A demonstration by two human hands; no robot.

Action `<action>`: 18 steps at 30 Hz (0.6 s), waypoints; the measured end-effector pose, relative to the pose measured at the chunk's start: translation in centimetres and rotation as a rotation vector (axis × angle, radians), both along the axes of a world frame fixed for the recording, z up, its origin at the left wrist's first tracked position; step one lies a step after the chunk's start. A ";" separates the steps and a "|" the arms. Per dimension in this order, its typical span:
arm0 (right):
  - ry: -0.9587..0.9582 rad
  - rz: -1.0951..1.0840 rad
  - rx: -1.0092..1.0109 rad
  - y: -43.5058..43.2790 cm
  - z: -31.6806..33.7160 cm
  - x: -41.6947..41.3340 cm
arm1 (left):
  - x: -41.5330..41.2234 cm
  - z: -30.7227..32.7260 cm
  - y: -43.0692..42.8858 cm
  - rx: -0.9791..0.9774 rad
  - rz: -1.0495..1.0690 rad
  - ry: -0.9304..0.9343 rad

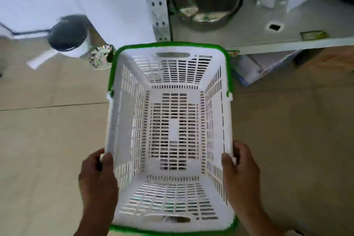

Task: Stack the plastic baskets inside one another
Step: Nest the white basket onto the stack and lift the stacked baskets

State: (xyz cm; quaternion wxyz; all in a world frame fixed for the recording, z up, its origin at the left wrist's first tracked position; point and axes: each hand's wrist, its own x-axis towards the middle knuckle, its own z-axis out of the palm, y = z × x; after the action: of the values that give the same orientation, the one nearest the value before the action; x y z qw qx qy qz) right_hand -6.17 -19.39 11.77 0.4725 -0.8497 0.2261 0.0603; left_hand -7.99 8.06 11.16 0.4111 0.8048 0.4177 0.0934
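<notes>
**A:** What does the thing being handled look like?

**B:** It is a white rectangular plastic basket (pixel 173 132) with slotted walls and a slotted floor. A green handle (pixel 172 44) runs around its far rim, and a second green strip shows at its near edge. Each short wall has an oval grip cutout near the top. It looks empty, and its opening faces up toward the camera.

**A:** Where is the basket, and how do the hands sit on it?

**B:** It is above the tan tiled floor (pixel 49 140), just in front of a grey metal shelf unit (pixel 268 30). The left hand (pixel 97 180) is closed on the basket's left long rim near the near corner, thumb inside the wall and fingers curled outside. The right hand (pixel 242 176) clasps the right long rim the same way, directly across the basket from the left hand.

**A:** Anything hard to make out?

**B:** Through the floor slots there are dark patches, but I cannot tell whether another basket lies underneath. The basket's near edge and both forearms are cut off by the bottom of the frame. Beyond the basket, a lidded steel pot (pixel 207 2) sits on the shelf. To the basket's far left is a blurred dark-topped white cylinder (pixel 69 34), which I cannot identify.
</notes>
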 end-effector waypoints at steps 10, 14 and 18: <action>0.534 0.223 -0.019 1.5 -14.1 2.2 | 0.5 -15.0 4.3 -0.354 -0.321 0.633; 0.571 0.165 0.200 5.1 -9.0 7.2 | -1.4 -10.2 9.4 -0.615 -0.109 0.577; 0.572 0.230 0.251 6.7 -9.4 7.8 | -0.1 -9.0 10.2 -0.659 -0.090 0.451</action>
State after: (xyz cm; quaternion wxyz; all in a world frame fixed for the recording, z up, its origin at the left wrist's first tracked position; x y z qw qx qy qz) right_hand 1.66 -12.66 2.41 0.4810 -0.7534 0.2432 0.3767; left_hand -8.14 18.29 2.11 0.5490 0.6476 0.4695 -0.2427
